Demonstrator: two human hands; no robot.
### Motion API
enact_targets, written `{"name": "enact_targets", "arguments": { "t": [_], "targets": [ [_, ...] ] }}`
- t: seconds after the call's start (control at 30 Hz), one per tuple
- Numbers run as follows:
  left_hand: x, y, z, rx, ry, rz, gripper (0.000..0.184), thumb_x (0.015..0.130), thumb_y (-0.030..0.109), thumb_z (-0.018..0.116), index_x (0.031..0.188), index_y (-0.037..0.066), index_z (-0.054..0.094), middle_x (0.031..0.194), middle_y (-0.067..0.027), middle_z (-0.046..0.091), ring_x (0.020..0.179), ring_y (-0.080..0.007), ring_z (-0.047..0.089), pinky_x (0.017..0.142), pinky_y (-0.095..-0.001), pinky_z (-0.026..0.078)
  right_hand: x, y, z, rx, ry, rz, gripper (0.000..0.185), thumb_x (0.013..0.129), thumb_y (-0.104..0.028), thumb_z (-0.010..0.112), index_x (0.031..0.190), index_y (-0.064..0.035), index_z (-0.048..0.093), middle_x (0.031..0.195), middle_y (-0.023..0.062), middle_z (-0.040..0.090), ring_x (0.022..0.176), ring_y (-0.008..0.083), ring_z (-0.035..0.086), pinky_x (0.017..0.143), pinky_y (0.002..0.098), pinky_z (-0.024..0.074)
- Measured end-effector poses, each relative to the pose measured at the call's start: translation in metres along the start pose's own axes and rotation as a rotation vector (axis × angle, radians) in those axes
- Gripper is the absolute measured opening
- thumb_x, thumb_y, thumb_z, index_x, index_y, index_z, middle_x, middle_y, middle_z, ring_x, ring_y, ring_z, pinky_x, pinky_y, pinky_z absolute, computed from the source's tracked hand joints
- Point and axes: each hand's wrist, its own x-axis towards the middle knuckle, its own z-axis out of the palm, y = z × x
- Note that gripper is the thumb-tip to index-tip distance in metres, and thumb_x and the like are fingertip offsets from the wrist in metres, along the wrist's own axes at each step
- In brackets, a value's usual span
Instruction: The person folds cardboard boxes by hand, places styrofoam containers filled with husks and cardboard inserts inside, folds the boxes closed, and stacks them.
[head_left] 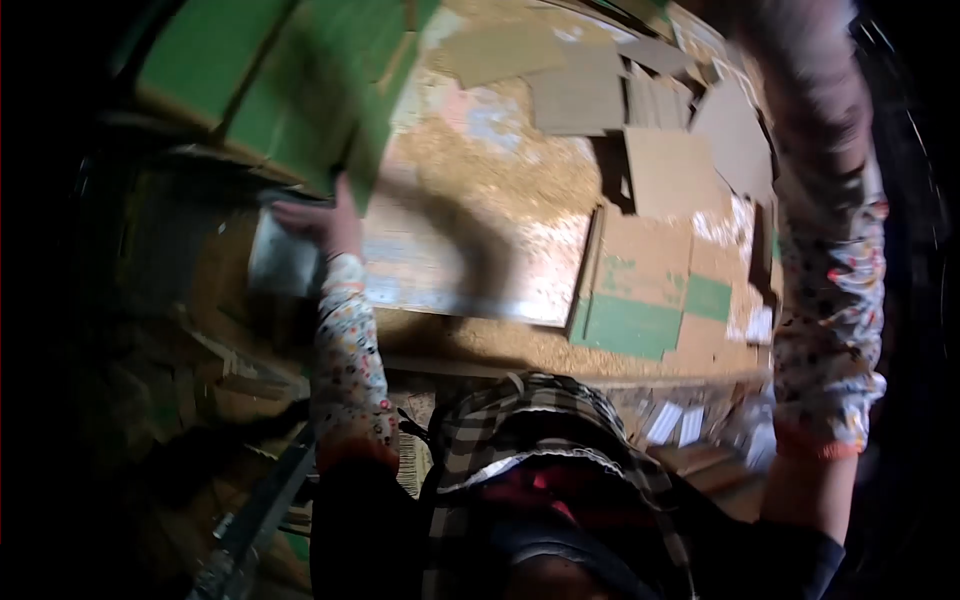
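My left hand is at the lower edge of a group of green cardboard pieces at the upper left. Its fingers are spread, one pointing up against the green edge and others reaching left; whether they bear any weight is hidden. Just below that hand is a shiny grey metal surface. My right hand is stretched far forward at the upper right, smeared by motion and partly cut off by the frame. Its fingers do not show clearly. Nearest to it are loose grey-brown cardboard sheets.
Sawdust-like shavings cover the work surface around a pale flat board. Brown cardboard with green patches lies at the right, below a plain brown sheet. A metal bar and scraps are at lower left; clear plastic is at lower right.
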Motion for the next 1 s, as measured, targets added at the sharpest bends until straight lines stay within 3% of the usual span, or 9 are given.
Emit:
{"name": "enact_targets", "arguments": {
  "t": [0.1, 0.2, 0.27, 0.43, 0.47, 0.53, 0.63, 0.83, 1.0],
  "targets": [
    [-0.041, 0.025, -0.037, -0.364, -0.171, -0.204, 0.09, 0.081, 0.046, 0.069, 0.137, -0.011, 0.026, 0.139, -0.029, 0.033, 0.125, -0.0336, 0.041, 0.104, -0.0393, 0.035, -0.127, 0.006, 0.019, 0.339, 0.073, 0.254, 0.049, 0.091, -0.021, 0.062, 0.132, 0.0009, 0.047, 0.12, 0.0106, 0.059, 0.112, 0.0189, 0.053, 0.098, 0.0301, 0.0409],
    [-0.142, 0.008, -0.025, -0.614, -0.671, -0.3, 0.057, 0.088, 0.036, 0.064, 0.123, -0.007, 0.048, 0.117, -0.0182, 0.058, 0.103, -0.023, 0.056, 0.092, -0.0338, 0.044, -0.396, 0.062, 0.027, 0.313, -0.204, 1.25, 0.052, 0.086, -0.029, 0.065, 0.124, 0.0043, 0.051, 0.121, 0.0231, 0.055, 0.114, 0.0328, 0.052, 0.098, 0.0366, 0.0403],
    [-0.219, 0.083, -0.053, -0.231, -0.998, -0.069, 0.05, 0.088, 0.034, 0.065, 0.116, -0.006, 0.054, 0.104, -0.0149, 0.063, 0.095, -0.0189, 0.058, 0.088, -0.0311, 0.045, -0.556, 0.071, 0.002, -0.07, -0.358, 0.992, 0.058, 0.085, -0.031, 0.064, 0.125, 0.0085, 0.048, 0.124, 0.0263, 0.051, 0.115, 0.0368, 0.049, 0.099, 0.039, 0.0386],
    [-0.376, 0.201, 0.006, 0.083, -0.992, -0.107, 0.087, 0.074, 0.061, 0.066, 0.123, -0.008, 0.048, 0.127, -0.0269, 0.049, 0.115, -0.0369, 0.049, 0.096, -0.0429, 0.041, -0.695, 0.116, 0.01, 0.405, 0.094, 1.547, 0.071, 0.078, -0.029, 0.069, 0.129, 0.0113, 0.04, 0.123, 0.0303, 0.05, 0.113, 0.0392, 0.05, 0.098, 0.0398, 0.0399],
    [-0.392, 0.243, 0.0, 0.227, -1.038, -0.092, 0.095, 0.071, 0.066, 0.066, 0.125, -0.008, 0.046, 0.13, -0.0291, 0.046, 0.119, -0.0406, 0.045, 0.098, -0.0448, 0.039, -0.698, 0.132, 0.007, 0.772, -0.186, 1.678, 0.076, 0.08, -0.035, 0.066, 0.134, 0.0091, 0.036, 0.128, 0.031, 0.046, 0.117, 0.0405, 0.047, 0.1, 0.0414, 0.0387],
    [-0.433, 0.243, 0.026, 0.218, -1.145, -0.111, 0.101, 0.068, 0.066, 0.068, 0.132, -0.006, 0.037, 0.124, -0.0306, 0.049, 0.12, -0.0422, 0.043, 0.1, -0.0448, 0.037, -0.708, 0.139, -0.004, 0.138, -0.349, 1.624, 0.077, 0.082, -0.041, 0.063, 0.135, 0.0072, 0.035, 0.133, 0.0315, 0.041, 0.12, 0.0412, 0.043, 0.101, 0.0429, 0.0372],
    [-0.485, 0.261, 0.011, 0.058, -1.12, -0.165, 0.096, 0.07, 0.065, 0.067, 0.132, -0.003, 0.039, 0.124, -0.029, 0.05, 0.12, -0.0422, 0.043, 0.1, -0.045, 0.037, -0.766, 0.189, -0.031, 0.607, -0.343, 1.503, 0.082, 0.082, -0.046, 0.064, 0.138, 0.0064, 0.033, 0.141, 0.0315, 0.032, 0.126, 0.0402, 0.039, 0.104, 0.0413, 0.0351],
    [-0.489, 0.306, -0.044, 0.109, -0.875, 0.0, 0.097, 0.076, 0.055, 0.069, 0.137, -0.008, 0.029, 0.134, -0.0304, 0.039, 0.127, -0.0415, 0.036, 0.106, -0.0436, 0.03, -0.726, 0.254, -0.083, 0.958, 0.75, 1.714, 0.07, 0.087, -0.048, 0.063, 0.129, 0.0062, 0.047, 0.123, 0.0164, 0.055, 0.11, 0.0229, 0.052, 0.095, 0.0288, 0.04],
    [-0.49, 0.331, -0.037, -0.052, -0.968, 0.151, 0.079, 0.084, 0.041, 0.066, 0.135, -0.008, 0.034, 0.135, -0.0287, 0.039, 0.127, -0.0392, 0.036, 0.107, -0.0427, 0.03, -0.697, 0.319, -0.142, 0.44, 1.388, 2.039, 0.063, 0.082, -0.052, 0.067, 0.104, 0.0071, 0.062, 0.097, 0.011, 0.064, 0.08, 0.0194, 0.058, 0.074, 0.032, 0.0492]
  ]
}}
